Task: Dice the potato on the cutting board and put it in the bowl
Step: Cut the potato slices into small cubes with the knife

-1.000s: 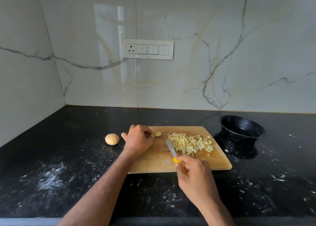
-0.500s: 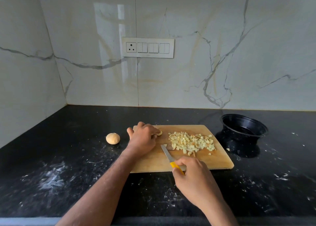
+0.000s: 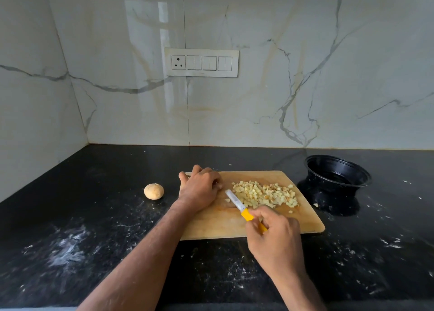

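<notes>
The dicing looks close to finished: a heap of small pale-yellow potato cubes lies on the light wooden cutting board, just beyond and to the right of the right hand. That hand is curled round the yellow handle of a small white-bladed knife, the blade slanting away from it up and to the left, its tip near the left hand. The left hand sits knuckles up on the board's far left corner with fingers bent under; I'd guess it pins a last scrap of potato, but I cannot tell, since the fingers hide whatever is there. Next, I'd say, comes cutting that scrap, then sweeping the heap rightward. The round black plastic bowl waits well to the right of both hands, off the board on the black speckled stone counter. A whole small tan potato rests on the counter left of the left hand.
</notes>
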{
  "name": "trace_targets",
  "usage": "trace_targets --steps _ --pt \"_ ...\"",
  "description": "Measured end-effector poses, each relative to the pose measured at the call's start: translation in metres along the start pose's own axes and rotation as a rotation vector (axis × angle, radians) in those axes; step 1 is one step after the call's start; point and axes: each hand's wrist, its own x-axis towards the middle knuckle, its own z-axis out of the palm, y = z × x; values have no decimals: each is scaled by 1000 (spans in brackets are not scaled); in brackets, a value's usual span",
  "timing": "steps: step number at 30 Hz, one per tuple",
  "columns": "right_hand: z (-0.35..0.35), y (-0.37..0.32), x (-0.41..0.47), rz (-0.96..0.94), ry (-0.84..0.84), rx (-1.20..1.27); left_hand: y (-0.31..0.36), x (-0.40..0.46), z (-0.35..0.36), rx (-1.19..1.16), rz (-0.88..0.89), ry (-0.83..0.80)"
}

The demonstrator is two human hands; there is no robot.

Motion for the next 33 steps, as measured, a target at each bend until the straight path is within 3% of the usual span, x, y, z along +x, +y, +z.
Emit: trace_targets --steps 4,8,12,18,24,28,33 --pt "3 0 -1 -37 -14 -22 5 -1 -6 -35 4 53" --pt "3 0 -3 -42 -34 -22 2 -12 -22 -223 -40 188" --pt "2 -2 -4 -72 -61 -5 -8 -26 -30 -390 -66 50" --pt "8 6 -4 -74 -61 -171 -16 -31 -34 -292 -33 -52" --pt "10 -1 -4 -87 -285 -296 -20 -36 -41 -443 52 -234" --pt "14 -3 0 -77 -360 -252 -15 -34 -36 -438 -23 -161" --pt "26 -10 4 -102 -322 -163 -14 -34 -31 -488 -81 -96"
